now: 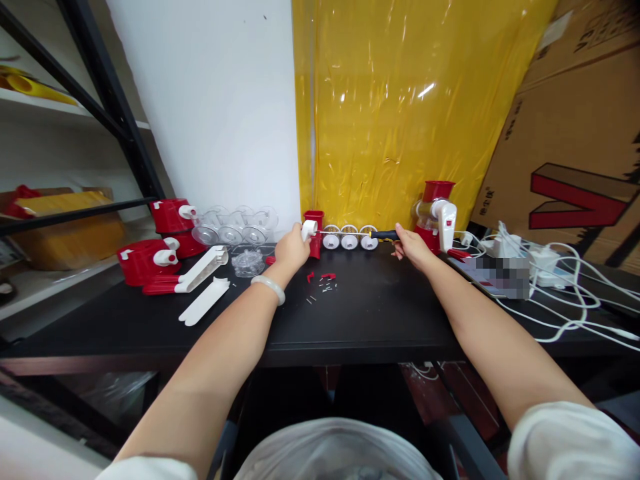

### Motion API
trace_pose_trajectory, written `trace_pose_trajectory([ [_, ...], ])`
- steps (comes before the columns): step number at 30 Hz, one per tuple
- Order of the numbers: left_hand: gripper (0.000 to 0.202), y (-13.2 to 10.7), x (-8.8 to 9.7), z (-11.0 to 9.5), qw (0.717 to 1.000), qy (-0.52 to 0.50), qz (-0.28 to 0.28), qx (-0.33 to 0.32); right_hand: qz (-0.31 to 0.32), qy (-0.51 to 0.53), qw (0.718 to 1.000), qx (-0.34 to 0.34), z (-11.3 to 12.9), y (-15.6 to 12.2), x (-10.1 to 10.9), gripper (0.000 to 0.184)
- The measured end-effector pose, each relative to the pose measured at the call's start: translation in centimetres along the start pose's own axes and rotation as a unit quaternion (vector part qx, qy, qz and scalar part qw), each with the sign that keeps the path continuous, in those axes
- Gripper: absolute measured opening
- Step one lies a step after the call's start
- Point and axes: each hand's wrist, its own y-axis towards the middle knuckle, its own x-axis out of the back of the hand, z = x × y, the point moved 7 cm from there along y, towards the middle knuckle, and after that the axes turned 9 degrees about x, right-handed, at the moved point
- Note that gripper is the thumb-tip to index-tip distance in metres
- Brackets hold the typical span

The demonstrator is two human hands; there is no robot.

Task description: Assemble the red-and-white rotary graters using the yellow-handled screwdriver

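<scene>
My left hand (291, 249) is closed around a red plastic housing (314, 219) with a white round collar (309, 230), held just above the black table. In my right hand (413, 248) is a screwdriver (384, 235) with a dark handle. Its long shaft lies level and points left, with the tip at the white collar; whether it touches a screw is too small to tell. Below the hands lie small red pieces (328, 276) and several loose screws (327, 288). Three white-and-clear round parts (349, 241) stand in a row behind the shaft.
Red housings (145, 261), white handle shells (204, 301) and clear plastic cups (231, 230) sit at the left. An upright red-and-white grater-like machine (444, 217) stands at the back right. Beside it are a flat device (493, 275), tangled white cables (575, 300) and a large cardboard box (565, 127).
</scene>
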Motion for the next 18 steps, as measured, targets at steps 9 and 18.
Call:
trace_pose_trajectory([
  [9,0.031,0.2,-0.2,0.2,1.000,-0.005,0.004,0.004,0.051,0.134,0.987,-0.072,0.8,-0.7,-1.3,0.039],
  [18,0.032,0.3,-0.5,0.3,1.000,0.001,0.003,0.006,0.047,0.159,0.983,-0.077,0.9,-0.7,-1.5,0.025],
])
